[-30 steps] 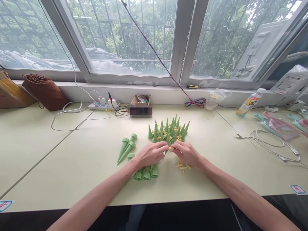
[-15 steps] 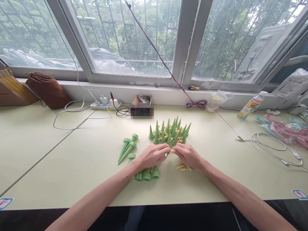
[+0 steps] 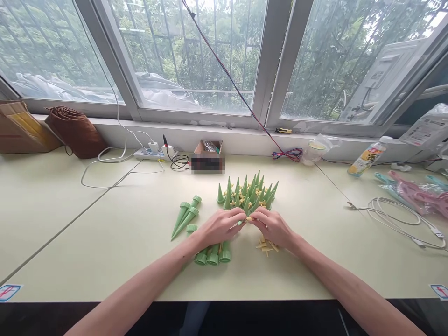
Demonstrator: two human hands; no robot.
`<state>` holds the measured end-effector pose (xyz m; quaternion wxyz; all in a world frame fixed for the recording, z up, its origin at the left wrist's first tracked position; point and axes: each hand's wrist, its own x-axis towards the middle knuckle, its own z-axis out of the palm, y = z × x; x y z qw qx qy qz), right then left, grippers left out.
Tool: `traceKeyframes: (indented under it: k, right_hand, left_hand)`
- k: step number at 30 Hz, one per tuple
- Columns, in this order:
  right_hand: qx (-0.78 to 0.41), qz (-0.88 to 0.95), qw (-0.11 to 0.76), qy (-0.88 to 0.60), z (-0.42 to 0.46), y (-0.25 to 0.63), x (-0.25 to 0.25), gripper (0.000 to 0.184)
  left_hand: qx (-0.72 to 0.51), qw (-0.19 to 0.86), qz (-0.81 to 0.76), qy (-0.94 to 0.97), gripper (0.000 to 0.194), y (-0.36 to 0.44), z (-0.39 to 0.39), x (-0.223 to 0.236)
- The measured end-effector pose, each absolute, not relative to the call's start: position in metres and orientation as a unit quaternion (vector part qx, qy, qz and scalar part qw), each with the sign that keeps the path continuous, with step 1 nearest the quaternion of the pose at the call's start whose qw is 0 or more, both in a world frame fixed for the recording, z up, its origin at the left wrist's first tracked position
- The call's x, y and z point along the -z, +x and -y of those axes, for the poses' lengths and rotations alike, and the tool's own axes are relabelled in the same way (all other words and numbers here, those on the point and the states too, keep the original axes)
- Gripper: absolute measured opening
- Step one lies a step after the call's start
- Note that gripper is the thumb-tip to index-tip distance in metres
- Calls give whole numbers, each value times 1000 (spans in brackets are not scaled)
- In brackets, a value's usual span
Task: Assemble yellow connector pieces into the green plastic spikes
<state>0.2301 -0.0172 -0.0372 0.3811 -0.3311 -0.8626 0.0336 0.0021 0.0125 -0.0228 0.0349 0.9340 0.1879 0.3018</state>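
My left hand [image 3: 224, 226] is closed on a green plant watering spike, mostly hidden by the fingers; its pale tip shows below them. My right hand [image 3: 268, 224] pinches a small yellow valve [image 3: 249, 219] against the spike, and the two hands nearly touch. Beyond them many green spikes [image 3: 252, 191] stand point up in a cluster, yellow valves fitted on their sides. Several loose spikes [image 3: 185, 218] lie left of my left hand, and more spikes [image 3: 213, 256] lie under its wrist, hollow ends facing me. Under my right hand is a small pile of yellow valves [image 3: 266, 246].
A small cardboard box [image 3: 209, 147], a power strip [image 3: 150, 153] and a brown pouch [image 3: 75, 133] stand along the sill. To the right are a plastic cup [image 3: 312, 153], a bottle [image 3: 369, 157], white cables [image 3: 402, 219] and pink wrapped items [image 3: 416, 191].
The view has shifted slightly. My hands stay together at the same place; the yellow valve between the fingers shows more clearly now, with a slightly wider gap between the hands.
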Motion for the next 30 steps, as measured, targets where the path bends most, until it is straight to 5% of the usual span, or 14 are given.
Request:
traceKeyframes:
  k: [19,30]
  right_hand:
    - [10,858,380,-345,18,229,38,26]
    - [-1,840,435,-325,21,226,34,11]
  left_hand:
    - [-311,109,-204,922,16,1,-13,26]
    - [-430,239,-210,845,11,13,-7,17]
